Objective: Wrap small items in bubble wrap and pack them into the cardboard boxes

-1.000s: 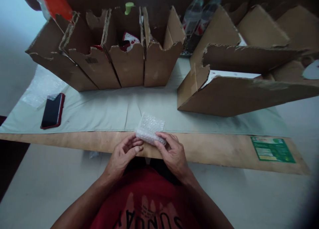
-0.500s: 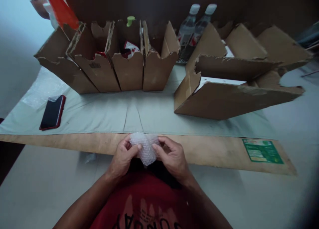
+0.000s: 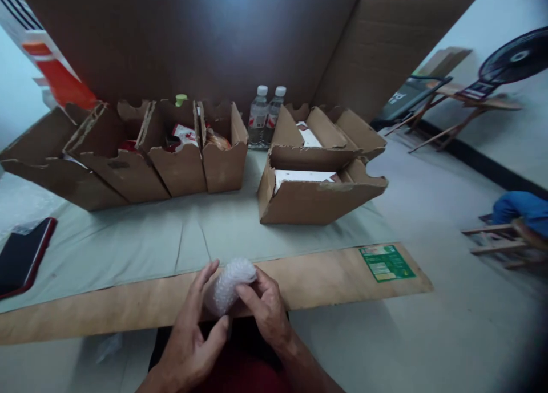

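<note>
A small roll of bubble wrap (image 3: 228,282) sits between both my hands, low in the middle of the view, just over the near edge of a flat cardboard sheet (image 3: 325,276). My right hand (image 3: 265,308) pinches the roll from the right with curled fingers. My left hand (image 3: 190,339) cups it from the left and below, fingers stretched along it, thumb under it. What is inside the wrap is hidden.
A pale cloth (image 3: 128,239) covers the cardboard. On it stand a row of open cardboard boxes (image 3: 171,165), a wider box (image 3: 317,196) and two water bottles (image 3: 266,114). A dark phone (image 3: 21,256) lies at the left. A green label (image 3: 386,262) is at the right.
The camera has tilted up and turned right, showing the room. The bubble wrap went from a loose flap to a tight roll held upright between my hands.
</note>
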Tool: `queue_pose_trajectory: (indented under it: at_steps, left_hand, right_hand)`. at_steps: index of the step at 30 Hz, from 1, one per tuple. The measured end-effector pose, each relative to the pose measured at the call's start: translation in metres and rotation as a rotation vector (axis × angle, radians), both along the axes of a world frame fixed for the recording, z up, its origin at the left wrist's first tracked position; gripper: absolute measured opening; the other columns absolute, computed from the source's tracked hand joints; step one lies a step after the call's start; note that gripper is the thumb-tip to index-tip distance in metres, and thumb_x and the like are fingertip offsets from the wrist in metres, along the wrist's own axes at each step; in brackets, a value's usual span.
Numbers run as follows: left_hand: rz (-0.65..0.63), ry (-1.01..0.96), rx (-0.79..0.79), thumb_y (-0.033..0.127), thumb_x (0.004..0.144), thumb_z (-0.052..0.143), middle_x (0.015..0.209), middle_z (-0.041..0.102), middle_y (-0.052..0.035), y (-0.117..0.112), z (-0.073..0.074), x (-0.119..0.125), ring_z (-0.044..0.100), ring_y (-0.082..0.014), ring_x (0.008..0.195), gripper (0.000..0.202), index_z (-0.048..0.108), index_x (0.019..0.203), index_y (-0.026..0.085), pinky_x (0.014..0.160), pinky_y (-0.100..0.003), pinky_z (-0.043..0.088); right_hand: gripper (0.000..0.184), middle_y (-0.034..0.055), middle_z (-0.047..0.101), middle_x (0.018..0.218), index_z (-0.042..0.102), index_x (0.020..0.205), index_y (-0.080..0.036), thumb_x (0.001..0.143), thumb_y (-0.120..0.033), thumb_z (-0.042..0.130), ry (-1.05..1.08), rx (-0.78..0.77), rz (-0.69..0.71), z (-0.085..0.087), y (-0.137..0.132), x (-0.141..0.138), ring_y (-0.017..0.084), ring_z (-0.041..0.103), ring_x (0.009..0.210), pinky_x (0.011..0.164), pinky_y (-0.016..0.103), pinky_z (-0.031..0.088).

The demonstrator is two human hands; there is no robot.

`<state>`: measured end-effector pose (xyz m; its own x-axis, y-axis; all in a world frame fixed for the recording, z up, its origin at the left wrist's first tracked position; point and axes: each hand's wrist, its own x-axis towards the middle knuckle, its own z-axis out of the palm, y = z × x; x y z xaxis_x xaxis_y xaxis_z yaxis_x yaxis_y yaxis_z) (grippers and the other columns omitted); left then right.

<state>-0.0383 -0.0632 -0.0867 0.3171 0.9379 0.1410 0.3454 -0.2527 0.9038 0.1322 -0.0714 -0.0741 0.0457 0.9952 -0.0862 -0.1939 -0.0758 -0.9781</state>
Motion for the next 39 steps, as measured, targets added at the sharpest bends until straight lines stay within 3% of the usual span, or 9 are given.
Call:
queue_pose_trajectory:
  at_steps: [4,8,13,15,17,21,27,32,39]
  left_hand:
    - [-0.14,-0.057,-0.385,0.041,0.096,0.058,0.136,0.069,-0.0162,0.018,0.011,-0.002,0.068,-0.0317,0.123,0.054,0.056,0.145,0.019,0.101,-0.042,0.059]
    - [-0.28,-0.009,-0.42,0.043,0.094,0.059,0.127,0.074,-0.0117,0.035,0.025,0.013,0.072,-0.0296,0.112,0.043,0.07,0.129,0.02,0.096,-0.038,0.059]
    - [-0.522,0.011,-0.4,0.046,0.087,0.069,0.128,0.074,-0.0071,0.059,0.042,0.028,0.069,-0.0305,0.118,0.046,0.071,0.13,0.029,0.097,-0.038,0.058]
    - [-0.481,-0.032,-0.382,0.05,0.084,0.072,0.13,0.073,-0.0079,0.076,0.042,0.031,0.066,-0.0316,0.124,0.057,0.066,0.137,0.03,0.103,-0.041,0.055]
    - [-0.364,-0.053,-0.362,0.053,0.085,0.07,0.125,0.076,-0.0103,0.095,0.036,0.038,0.069,-0.0311,0.12,0.057,0.066,0.136,0.027,0.105,-0.044,0.054]
    - [-0.197,-0.071,-0.367,0.055,0.083,0.07,0.11,0.08,-0.0138,0.119,0.013,0.059,0.074,-0.0305,0.107,0.048,0.073,0.115,0.019,0.098,-0.044,0.058]
    - [-0.165,-0.126,-0.392,0.051,0.082,0.073,0.1,0.081,-0.0136,0.119,-0.006,0.067,0.077,-0.0294,0.099,0.04,0.075,0.103,0.018,0.094,-0.045,0.061]
    - [-0.187,-0.13,-0.365,0.049,0.082,0.073,0.096,0.082,-0.0131,0.121,-0.004,0.063,0.078,-0.0293,0.095,0.036,0.076,0.101,0.019,0.089,-0.044,0.063]
    - [-0.207,-0.09,-0.311,0.048,0.083,0.071,0.098,0.082,-0.0122,0.121,-0.002,0.065,0.077,-0.0291,0.096,0.034,0.078,0.1,0.02,0.089,-0.042,0.063]
  right_hand:
    - [0.034,0.0058,0.071,0.102,0.071,0.109,-0.019,0.087,-0.045,0.069,-0.058,0.021,0.123,0.003,0.0,0.031,0.022,0.065,0.096,0.091,0.033,0.052]
    - [0.076,0.0095,0.067,0.127,0.058,0.141,-0.022,0.074,-0.044,0.084,-0.136,0.001,0.225,0.017,0.002,0.067,0.024,0.064,0.114,0.1,0.036,0.05]
    - [0.019,0.0016,0.074,0.089,0.077,0.101,-0.022,0.084,-0.026,0.07,-0.43,0.047,0.352,0.076,0.01,0.12,0.017,0.068,0.078,0.073,0.027,0.054]
    - [0.019,0.0006,0.075,0.091,0.077,0.102,-0.026,0.083,-0.027,0.073,-0.506,0.137,0.191,0.108,0.016,0.153,0.017,0.069,0.078,0.075,0.028,0.055]
    - [0.022,-0.0001,0.076,0.095,0.077,0.103,-0.029,0.081,-0.032,0.077,-0.549,0.245,-0.194,0.137,0.029,0.193,0.018,0.068,0.081,0.075,0.029,0.056]
    - [0.028,0.0035,0.074,0.086,0.074,0.096,-0.021,0.076,-0.042,0.074,-0.89,0.271,-0.656,0.168,0.065,0.257,0.019,0.063,0.074,0.07,0.031,0.05]
    - [0.026,0.0093,0.075,0.086,0.077,0.092,-0.018,0.083,-0.039,0.065,-1.943,-0.14,-0.203,0.174,0.102,0.283,0.025,0.067,0.08,0.061,0.03,0.037]
    - [0.03,0.0018,0.074,0.081,0.074,0.103,-0.022,0.077,-0.035,0.071,-1.972,-0.155,0.088,0.182,0.123,0.289,0.018,0.064,0.067,0.056,0.026,0.033]
    - [0.01,0.0018,0.069,0.068,0.073,0.073,-0.022,0.081,-0.028,0.069,-1.944,-0.27,0.098,0.18,0.141,0.267,0.016,0.058,0.061,0.057,0.027,0.03]
